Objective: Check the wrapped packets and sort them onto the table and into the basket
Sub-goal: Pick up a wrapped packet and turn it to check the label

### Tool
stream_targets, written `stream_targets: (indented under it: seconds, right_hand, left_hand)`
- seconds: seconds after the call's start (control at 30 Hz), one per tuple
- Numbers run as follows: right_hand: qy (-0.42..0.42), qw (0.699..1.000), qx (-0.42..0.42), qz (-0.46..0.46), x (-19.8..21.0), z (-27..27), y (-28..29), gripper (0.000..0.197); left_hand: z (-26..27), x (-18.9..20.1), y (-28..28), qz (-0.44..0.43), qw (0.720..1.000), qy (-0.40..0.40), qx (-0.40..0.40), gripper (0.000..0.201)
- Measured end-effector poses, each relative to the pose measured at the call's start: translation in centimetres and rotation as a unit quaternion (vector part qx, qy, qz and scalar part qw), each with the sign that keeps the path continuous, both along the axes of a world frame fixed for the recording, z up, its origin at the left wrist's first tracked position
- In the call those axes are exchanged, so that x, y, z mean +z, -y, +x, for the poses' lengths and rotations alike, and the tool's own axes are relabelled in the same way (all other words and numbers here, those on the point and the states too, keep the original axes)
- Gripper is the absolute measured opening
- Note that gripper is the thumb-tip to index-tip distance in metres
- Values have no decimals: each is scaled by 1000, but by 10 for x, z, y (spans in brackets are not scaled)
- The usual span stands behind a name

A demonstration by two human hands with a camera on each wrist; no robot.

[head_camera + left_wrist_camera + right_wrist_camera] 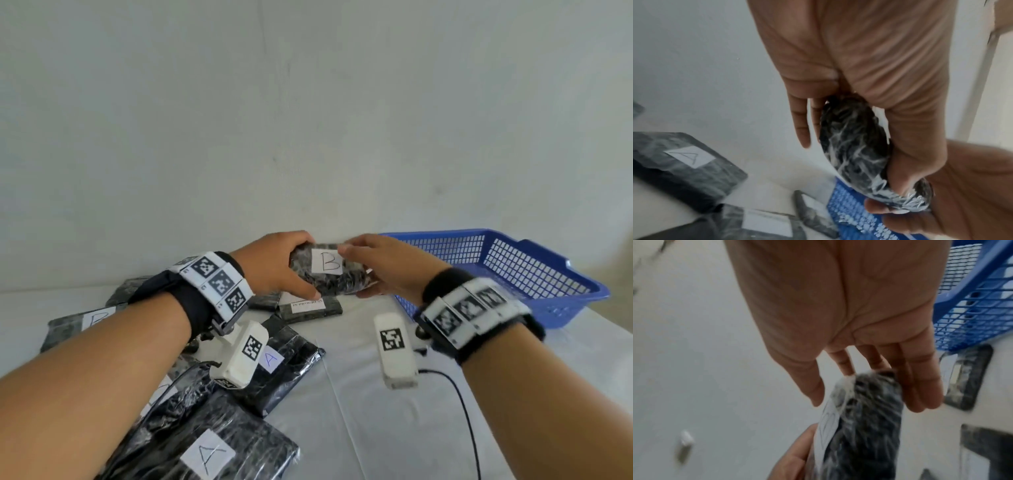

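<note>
Both hands hold one dark packet wrapped in clear film (329, 274) above the table, its white label marked B facing me. My left hand (281, 267) grips its left end, fingers over the top and thumb underneath. My right hand (380, 267) holds the right end between thumb and fingers. In the left wrist view the packet (855, 146) lies between thumb and fingers; in the right wrist view the packet (865, 418) sits between thumb and fingers. The blue mesh basket (534, 274) stands just right of the hands and looks empty.
Several more wrapped packets lie on the white table (359, 428) at the left: two labelled A (205, 455) (284, 363), one B (78, 325), and one with a printed label (308, 306) under the hands. A black cable (466, 418) trails over the table by my right forearm.
</note>
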State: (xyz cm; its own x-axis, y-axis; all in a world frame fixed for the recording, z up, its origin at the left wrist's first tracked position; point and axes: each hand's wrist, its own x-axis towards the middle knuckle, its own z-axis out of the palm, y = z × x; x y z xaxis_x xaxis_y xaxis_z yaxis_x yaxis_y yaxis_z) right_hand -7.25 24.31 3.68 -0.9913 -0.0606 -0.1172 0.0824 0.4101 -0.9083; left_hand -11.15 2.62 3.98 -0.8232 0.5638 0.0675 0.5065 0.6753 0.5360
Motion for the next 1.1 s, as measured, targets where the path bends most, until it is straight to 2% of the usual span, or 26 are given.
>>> stream_targets:
  seconds: [0.1, 0.17, 0.27, 0.37, 0.43, 0.5, 0.53, 0.63, 0.7, 0.8, 0.97, 1.1]
  right_hand:
    - [-75, 978, -35, -193, 2, 36, -6, 31]
    - [-121, 959, -39, -254, 9, 58, -6, 38]
    - [-173, 947, -29, -270, 16, 83, -3, 53]
    - [-199, 950, -38, -237, 17, 91, 0, 35]
    - [-194, 952, -38, -235, 19, 91, 4, 26]
    - [-191, 954, -44, -226, 22, 92, 12, 36]
    - [-197, 955, -45, -218, 24, 91, 16, 42]
    - [-243, 943, -67, -218, 24, 92, 26, 29]
    - [-271, 934, -93, -214, 23, 93, 30, 23]
    - [-272, 933, -94, -216, 26, 99, 33, 22]
    - [-256, 945, -65, -194, 30, 109, 40, 35]
    - [-303, 931, -95, -178, 26, 108, 50, 15]
  left_hand:
    - [31, 12, 0, 118, 993, -1, -22, 69]
    - [51, 16, -2, 220, 975, 19, -26, 75]
    - [77, 16, -6, 361, 929, 79, 6, 66]
    - [92, 13, -10, 470, 874, 115, 44, 48]
    - [102, 13, -11, 535, 832, 134, 53, 45]
    - [108, 10, -13, 563, 815, 123, 64, 40]
    - [111, 9, -15, 573, 809, 105, 70, 36]
    - [115, 9, -16, 577, 812, 53, 74, 38]
    - [120, 12, -15, 560, 823, 74, 57, 43]
    - [127, 15, -13, 545, 829, 122, 38, 37]
    - [125, 8, -15, 567, 820, 48, 69, 26]
    - [130, 11, -12, 555, 825, 84, 57, 28]
